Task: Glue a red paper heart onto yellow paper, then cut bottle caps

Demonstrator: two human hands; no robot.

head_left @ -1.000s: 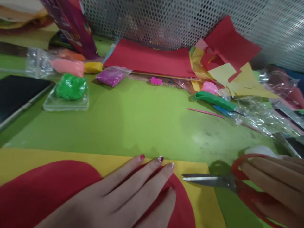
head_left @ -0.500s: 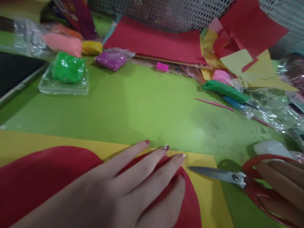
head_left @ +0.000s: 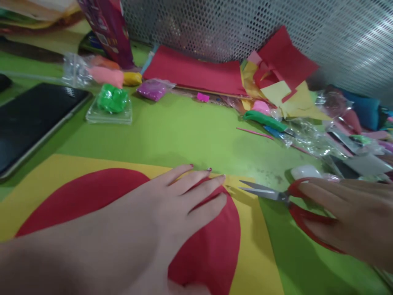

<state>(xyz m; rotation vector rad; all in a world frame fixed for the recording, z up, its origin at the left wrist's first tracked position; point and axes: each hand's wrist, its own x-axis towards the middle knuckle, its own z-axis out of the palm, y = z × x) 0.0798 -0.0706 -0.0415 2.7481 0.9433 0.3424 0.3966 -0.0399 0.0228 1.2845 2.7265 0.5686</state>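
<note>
My left hand (head_left: 175, 209) lies flat with fingers stretched across a red paper shape (head_left: 92, 196) with two rounded lobes at its top. Under that shape is a sheet of yellow paper (head_left: 254, 246) on the green table. My right hand (head_left: 353, 217) grips the red handles of a pair of scissors (head_left: 273, 194). The blades are slightly parted and point left, over the right edge of the yellow sheet, close to my left fingertips. The lower part of the red shape is hidden under my left hand and forearm.
Along the back are red paper (head_left: 196, 73), paper scraps (head_left: 285, 61) and a perforated panel (head_left: 196, 28). A green-handled cutter (head_left: 265, 119) and a white lump (head_left: 305, 172) lie to the right. Green clay (head_left: 112, 98) and a dark phone (head_left: 39, 119) are at left.
The view has shifted, so more of the yellow sheet and red shape shows. The scissor blades, closed before, are now slightly apart. My left hand still rests on the red paper.
</note>
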